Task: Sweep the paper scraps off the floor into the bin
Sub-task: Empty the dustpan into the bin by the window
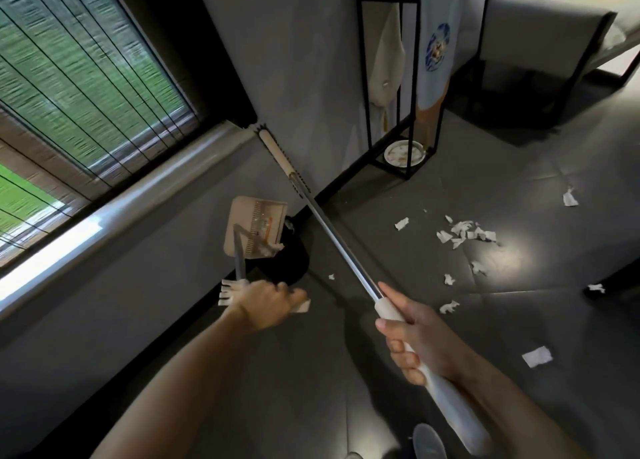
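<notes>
Torn paper scraps lie scattered over the dark tiled floor, the thickest cluster to the person's right, well apart from the black bin that stands against the wall below the window. A few pieces cling at the lip of the cream dustpan, which is tipped mouth-down over the bin; the left hand has its fingers curled round the top of the dustpan's long handle; the right hand is wrapped round the pale grip of the broom, whose head is off the floor and points at the wall. The step in hand appears to be emptying the pan; it should go best with the pan's lip kept inside the bin's rim and a light shake, so that the clinging pieces drop in rather than beside it. Most of the paper is not yet gathered; a black metal stand with a plate on its base stands beyond.
</notes>
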### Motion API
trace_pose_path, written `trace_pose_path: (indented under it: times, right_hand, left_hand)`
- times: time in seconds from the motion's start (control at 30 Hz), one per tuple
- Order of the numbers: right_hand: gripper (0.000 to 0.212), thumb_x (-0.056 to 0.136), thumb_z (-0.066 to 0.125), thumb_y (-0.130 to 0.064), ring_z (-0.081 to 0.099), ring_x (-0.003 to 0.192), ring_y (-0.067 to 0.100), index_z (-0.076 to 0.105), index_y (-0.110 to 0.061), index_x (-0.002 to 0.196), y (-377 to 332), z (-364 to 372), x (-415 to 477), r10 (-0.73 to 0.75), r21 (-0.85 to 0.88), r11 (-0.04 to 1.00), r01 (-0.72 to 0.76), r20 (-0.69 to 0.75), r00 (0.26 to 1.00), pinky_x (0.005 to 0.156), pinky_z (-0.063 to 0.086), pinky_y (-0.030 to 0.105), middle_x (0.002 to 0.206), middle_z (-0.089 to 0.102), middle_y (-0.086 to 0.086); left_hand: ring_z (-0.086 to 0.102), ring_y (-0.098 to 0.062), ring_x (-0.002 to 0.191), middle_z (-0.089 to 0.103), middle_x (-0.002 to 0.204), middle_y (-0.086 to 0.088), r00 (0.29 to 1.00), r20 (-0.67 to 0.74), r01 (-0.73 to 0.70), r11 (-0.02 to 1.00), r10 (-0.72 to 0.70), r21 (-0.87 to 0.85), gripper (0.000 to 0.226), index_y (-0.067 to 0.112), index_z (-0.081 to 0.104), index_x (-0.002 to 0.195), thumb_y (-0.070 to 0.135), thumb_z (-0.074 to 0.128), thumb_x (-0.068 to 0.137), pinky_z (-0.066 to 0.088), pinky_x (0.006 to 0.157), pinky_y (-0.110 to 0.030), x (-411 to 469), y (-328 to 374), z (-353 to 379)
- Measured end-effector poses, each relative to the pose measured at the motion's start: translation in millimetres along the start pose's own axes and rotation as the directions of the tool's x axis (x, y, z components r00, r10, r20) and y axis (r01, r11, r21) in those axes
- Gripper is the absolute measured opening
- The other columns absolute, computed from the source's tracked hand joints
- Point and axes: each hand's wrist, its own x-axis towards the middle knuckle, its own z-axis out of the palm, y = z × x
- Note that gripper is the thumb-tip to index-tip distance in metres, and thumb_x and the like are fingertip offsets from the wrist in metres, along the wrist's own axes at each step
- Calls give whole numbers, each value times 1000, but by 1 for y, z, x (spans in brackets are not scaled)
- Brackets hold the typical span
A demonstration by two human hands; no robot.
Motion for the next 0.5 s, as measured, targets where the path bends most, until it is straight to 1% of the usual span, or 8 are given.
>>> trace_pose_path:
  times: [0.07,0.17,0.23,0.33,0.4,0.47,0.5]
  right_hand:
    - [65,95,48,-2,32,35,6,29,-38,146,0,1,-1,-2,6,1000,2,1,1000,30,29,16,51,38,-2]
    - [66,95,49,-2,32,36,6,27,-37,147,-2,2,-3,-8,-3,1000,8,10,1000,30,30,18,51,38,-2]
    - [66,95,48,-3,32,36,6,27,-37,147,-3,4,-3,-17,-9,1000,17,18,1000,30,30,18,52,37,-2]
    - [66,95,48,-3,32,36,6,26,-38,146,-6,7,-2,-26,-8,1000,26,30,999,30,29,17,53,37,-1]
    - [66,95,48,-3,32,36,6,26,-38,146,-7,9,1,-27,-6,1000,27,34,999,30,30,17,52,37,-2]
    - [66,95,49,-4,32,35,7,27,-38,147,-7,9,5,-25,-9,1000,26,36,999,30,30,17,52,38,-2]
    - [66,95,49,-4,32,36,6,27,-38,147,-8,9,6,-24,-9,1000,24,40,999,31,30,17,52,38,-2]
  left_hand:
    - [58,-34,107,48,129,-12,999,-38,31,999,-31,14,37,22,25,138,29,28,102,46,78,-48,-3,-10,-5]
    - [59,-34,107,49,128,-10,993,-89,84,996,-81,30,37,23,25,138,31,28,101,47,76,-48,-9,-15,-12]
    - [59,-34,107,49,129,-10,991,-93,101,994,-98,28,37,24,25,138,31,27,102,46,76,-47,-12,-16,-14]
    - [57,-34,108,48,129,-10,993,-62,101,995,-101,-13,37,26,25,138,33,27,101,44,79,-50,-17,-18,-10]
    - [57,-34,107,49,128,-10,998,-17,65,997,-66,-42,38,27,25,138,31,32,100,43,80,-51,-19,-11,-1]
    - [58,-34,106,49,127,-10,999,28,28,998,-26,-62,39,26,26,137,28,35,99,44,80,-47,-21,2,10]
    - [59,-34,105,49,126,-10,1000,23,17,997,-15,-71,39,26,26,136,28,35,99,44,79,-46,-21,7,13]
